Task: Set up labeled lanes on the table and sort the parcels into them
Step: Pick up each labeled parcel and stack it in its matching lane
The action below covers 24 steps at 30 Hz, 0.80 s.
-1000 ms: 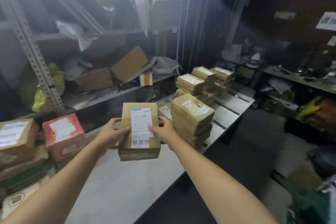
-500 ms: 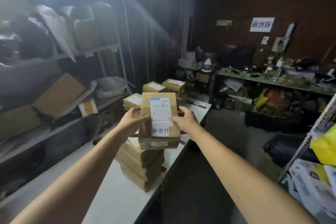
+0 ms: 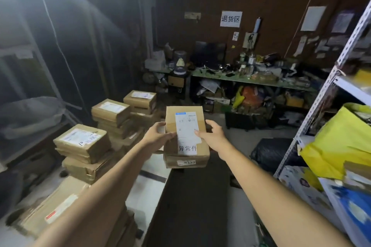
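Note:
I hold a brown cardboard parcel (image 3: 186, 138) in the air at chest height, past the right end of the table. It bears a white shipping label, a strip reading 异常件 and a sticker 0337 on its front. My left hand (image 3: 158, 136) grips its left side, thumb on top. My right hand (image 3: 212, 136) holds its right side, thumb on the label. Several stacks of flat brown parcels (image 3: 84, 142) stand on the white table (image 3: 148, 190) to my left, running toward the far end (image 3: 140, 100).
A sign 退货区 (image 3: 230, 19) hangs on the brown far wall above a cluttered green bench (image 3: 251, 79). A metal rack (image 3: 329, 90) with a yellow bag (image 3: 337, 142) and printed boxes stands at right. A black bag (image 3: 271, 152) lies on the dark floor aisle.
The view has swung to the right, from the shelves on the left toward the far wall and the right rack. The parcel stays held in both hands and now hangs beyond the table's edge.

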Available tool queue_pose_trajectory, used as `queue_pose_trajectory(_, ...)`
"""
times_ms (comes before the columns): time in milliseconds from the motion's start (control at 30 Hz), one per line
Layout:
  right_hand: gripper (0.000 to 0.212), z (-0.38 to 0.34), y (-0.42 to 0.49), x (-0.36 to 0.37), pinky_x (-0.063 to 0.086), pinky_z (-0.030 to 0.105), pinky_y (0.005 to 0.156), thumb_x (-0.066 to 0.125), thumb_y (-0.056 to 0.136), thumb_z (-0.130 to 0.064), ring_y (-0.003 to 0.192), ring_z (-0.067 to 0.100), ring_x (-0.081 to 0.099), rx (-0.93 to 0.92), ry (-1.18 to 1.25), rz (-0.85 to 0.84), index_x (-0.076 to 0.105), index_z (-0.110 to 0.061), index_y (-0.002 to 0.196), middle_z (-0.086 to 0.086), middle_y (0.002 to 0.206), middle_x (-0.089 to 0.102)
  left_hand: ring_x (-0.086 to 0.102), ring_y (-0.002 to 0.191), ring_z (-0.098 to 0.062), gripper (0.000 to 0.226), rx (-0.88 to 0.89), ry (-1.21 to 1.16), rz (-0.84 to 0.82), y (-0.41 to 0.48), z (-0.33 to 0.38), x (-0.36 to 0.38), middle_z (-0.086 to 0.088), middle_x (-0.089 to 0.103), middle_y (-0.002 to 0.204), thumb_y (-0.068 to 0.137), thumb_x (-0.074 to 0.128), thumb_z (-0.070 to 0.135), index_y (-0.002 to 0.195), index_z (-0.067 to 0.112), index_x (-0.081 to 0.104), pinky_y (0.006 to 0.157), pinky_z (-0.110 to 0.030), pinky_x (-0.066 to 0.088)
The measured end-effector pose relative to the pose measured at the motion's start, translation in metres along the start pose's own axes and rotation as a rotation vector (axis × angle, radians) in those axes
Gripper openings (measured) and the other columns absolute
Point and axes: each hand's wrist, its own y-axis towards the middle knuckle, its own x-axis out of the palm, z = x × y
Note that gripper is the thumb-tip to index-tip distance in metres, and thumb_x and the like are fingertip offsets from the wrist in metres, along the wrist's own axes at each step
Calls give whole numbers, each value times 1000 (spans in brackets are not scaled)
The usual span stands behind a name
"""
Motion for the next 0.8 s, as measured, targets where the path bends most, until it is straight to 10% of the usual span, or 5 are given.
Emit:
queue_pose_trajectory(200,70,30,99,-30,42,31,91,73,91,-19,137,25,40,54,-3,1,38,-21,151,8,156,29,69,89,-17,62,-93,9,-56,93,14,52,-2,68,105,88,76,23,139,30,43,63,-35,58)
queue_pose_trajectory(467,69,35,261,-65,40,29,85,73,91,-17,123,20,48,39,-13,-129,39,-20,151,10,153,37,65,109,-28,65,-183,-20,53,225,43,98,-5,64,120,87,77,24,141,31,44,92,-57,55)
queue_pose_trajectory(700,69,-12,376,-49,37,25,83,73,90,-19,112,11,46,-53,-44,-276,41,-18,151,8,149,46,64,84,-11,48,-163,-23,251,311,76,78,5,61,109,88,76,19,128,21,50,62,-34,58)
queue_pose_trajectory(800,68,-35,421,-24,41,23,80,72,92,-16,119,16,48,-93,-65,-341,40,-17,152,10,150,44,66,93,-16,54,-135,-20,324,347,84,53,0,60,118,88,75,13,135,16,49,73,-31,58)
